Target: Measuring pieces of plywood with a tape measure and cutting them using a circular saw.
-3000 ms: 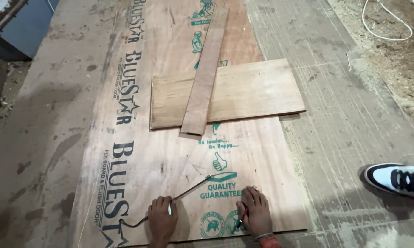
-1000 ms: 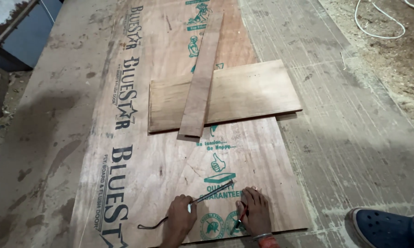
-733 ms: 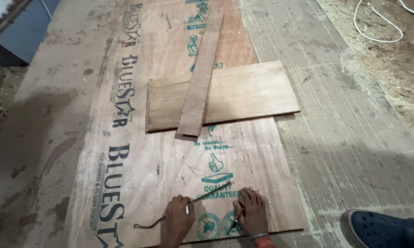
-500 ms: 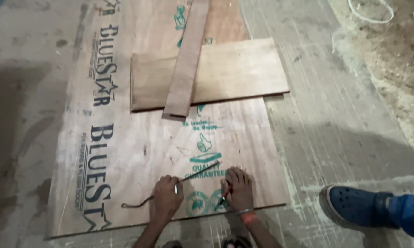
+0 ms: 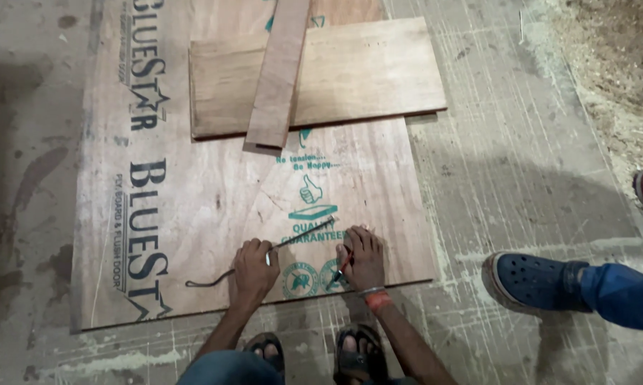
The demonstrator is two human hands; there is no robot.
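A large printed plywood sheet (image 5: 193, 214) lies flat on the floor in the head view. My left hand (image 5: 253, 267) presses a thin dark curved metal rod (image 5: 300, 234) against the sheet near its front edge. Beside it, my right hand (image 5: 363, 257) rests on the sheet and holds a small red pencil (image 5: 343, 267) with its tip on the wood. A red band is on my right wrist. My sandalled feet (image 5: 314, 353) stand just in front of the sheet.
A smaller plywood board (image 5: 364, 75) lies across the far part of the sheet, with a narrow wooden strip (image 5: 278, 71) on top. Another person's blue shoe and blue trouser leg (image 5: 542, 281) stand to the right on the concrete. Sawdust covers the far right floor.
The camera has tilted down and nearer, so my arms and feet show. My left hand slid right along the rod over three seconds. The other person's foot stepped in at the right.
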